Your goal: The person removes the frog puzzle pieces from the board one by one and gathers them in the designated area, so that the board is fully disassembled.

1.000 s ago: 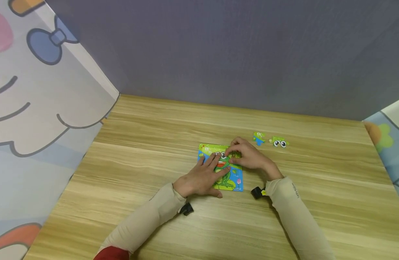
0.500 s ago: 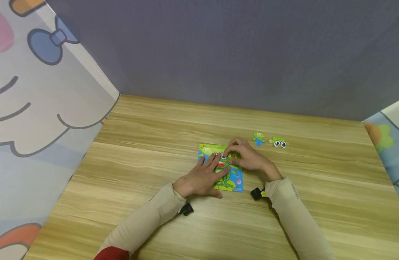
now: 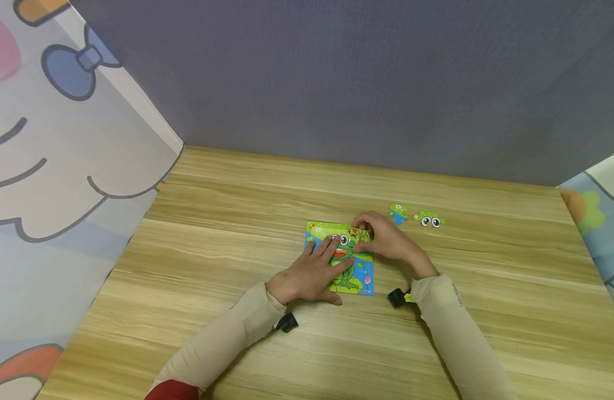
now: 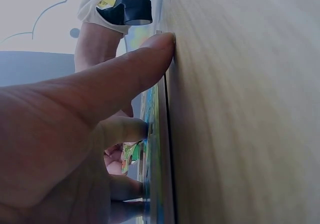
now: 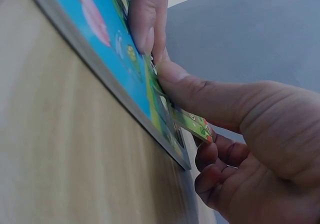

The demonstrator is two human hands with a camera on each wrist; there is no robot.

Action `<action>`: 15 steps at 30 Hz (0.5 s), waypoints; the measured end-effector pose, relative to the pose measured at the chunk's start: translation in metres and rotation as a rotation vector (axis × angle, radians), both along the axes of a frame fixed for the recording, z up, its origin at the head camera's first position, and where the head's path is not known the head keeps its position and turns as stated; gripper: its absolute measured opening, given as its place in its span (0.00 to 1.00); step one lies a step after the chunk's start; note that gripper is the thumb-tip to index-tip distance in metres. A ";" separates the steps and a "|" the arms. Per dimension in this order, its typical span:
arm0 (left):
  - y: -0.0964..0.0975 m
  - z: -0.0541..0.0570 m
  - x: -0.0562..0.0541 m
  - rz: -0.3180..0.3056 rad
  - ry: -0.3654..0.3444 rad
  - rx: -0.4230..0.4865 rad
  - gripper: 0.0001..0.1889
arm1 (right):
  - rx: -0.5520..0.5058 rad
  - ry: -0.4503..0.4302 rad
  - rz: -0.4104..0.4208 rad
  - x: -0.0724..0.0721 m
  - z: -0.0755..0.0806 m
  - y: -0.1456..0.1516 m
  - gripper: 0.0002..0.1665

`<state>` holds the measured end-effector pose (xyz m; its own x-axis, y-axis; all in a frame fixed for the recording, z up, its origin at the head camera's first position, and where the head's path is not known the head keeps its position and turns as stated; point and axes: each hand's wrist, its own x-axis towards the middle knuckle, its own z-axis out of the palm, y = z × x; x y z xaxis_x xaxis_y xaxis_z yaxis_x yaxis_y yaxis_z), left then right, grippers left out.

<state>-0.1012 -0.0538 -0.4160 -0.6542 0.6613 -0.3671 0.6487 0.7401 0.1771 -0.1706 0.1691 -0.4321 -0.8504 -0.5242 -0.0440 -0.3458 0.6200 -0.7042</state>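
A square frog jigsaw puzzle (image 3: 366, 271) lies flat on the table, green and blue with a raised border. My left hand (image 3: 307, 276) rests over its left and middle part, fingers spread and straight. In the left wrist view the thumb (image 4: 145, 66) touches the board's edge. At the upper right corner my right hand (image 3: 387, 239) pinches a green puzzle piece (image 5: 199, 126) with red spots between thumb and fingers. That piece stands tilted, its outer end above the board in the right wrist view. Part of the frog is hidden under the left hand.
Two loose puzzle pieces lie beyond the right hand: a green and blue one (image 3: 398, 213) and one with a pair of eyes (image 3: 429, 219). A grey partition (image 3: 362, 83) rises behind the wooden table (image 3: 227, 222).
The right hand's fingertips have shifted right, from near the frog's eye to the outer end of the corner piece, uncovering more of it. The left hand has stayed in place.
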 end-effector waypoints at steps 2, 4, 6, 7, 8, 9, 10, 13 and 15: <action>0.000 0.000 0.000 -0.001 0.000 0.002 0.49 | -0.003 -0.001 -0.004 0.000 0.001 0.001 0.28; 0.000 0.000 0.000 0.000 0.000 0.006 0.49 | -0.020 0.003 0.008 0.000 0.001 0.003 0.25; -0.001 0.000 0.000 0.001 -0.003 0.010 0.48 | -0.053 0.000 0.031 -0.001 0.001 0.005 0.23; -0.001 0.000 0.000 0.003 -0.005 0.011 0.48 | -0.068 0.001 0.049 -0.001 0.001 0.007 0.22; -0.001 0.000 0.000 0.004 -0.007 0.011 0.48 | -0.083 0.001 0.069 -0.001 0.001 0.009 0.22; -0.001 0.000 0.000 0.005 -0.008 0.012 0.48 | -0.098 0.000 0.088 -0.002 0.001 0.011 0.21; -0.001 0.000 0.000 0.005 -0.009 0.012 0.48 | -0.109 -0.007 0.105 -0.002 0.001 0.012 0.22; -0.001 0.000 0.000 0.007 -0.010 0.012 0.48 | -0.119 -0.043 0.137 -0.002 0.004 0.018 0.23; -0.001 0.000 0.000 0.006 -0.009 0.014 0.48 | -0.107 -0.052 0.139 -0.002 0.005 0.020 0.22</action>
